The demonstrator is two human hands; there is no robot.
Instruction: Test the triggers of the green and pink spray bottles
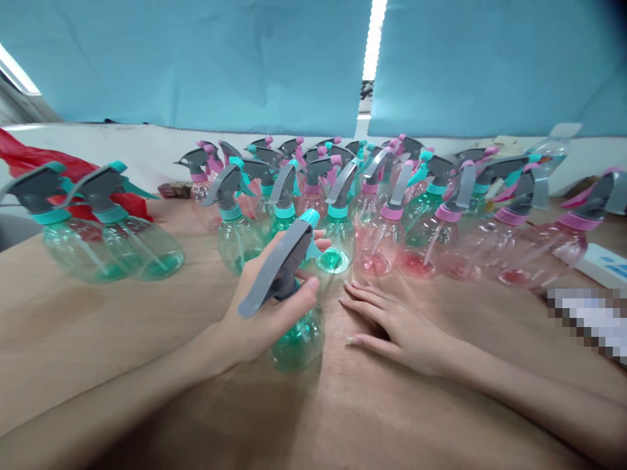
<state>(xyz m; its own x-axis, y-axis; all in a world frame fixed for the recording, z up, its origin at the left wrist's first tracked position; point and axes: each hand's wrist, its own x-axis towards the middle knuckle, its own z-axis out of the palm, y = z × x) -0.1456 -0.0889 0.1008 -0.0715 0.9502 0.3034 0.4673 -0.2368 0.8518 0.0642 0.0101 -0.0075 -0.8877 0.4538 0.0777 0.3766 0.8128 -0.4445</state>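
A green spray bottle (300, 343) with a grey trigger head and teal nozzle is in my left hand (259, 307). The fingers wrap round its neck, and part of the neck is hidden by them. Flat on the table lies my right hand (392, 320), its fingers stretched out and holding nothing. Just beyond its fingertips stand a pink spray bottle (375, 251) and a green spray bottle with a teal collar (336, 245).
Several more green and pink spray bottles crowd the back of the wooden table (196, 320). Two green bottles (151, 251) stand apart at the left, before a red plastic bag (83, 153). A white box (602, 261) and a blurred-out item (592, 320) lie at the right.
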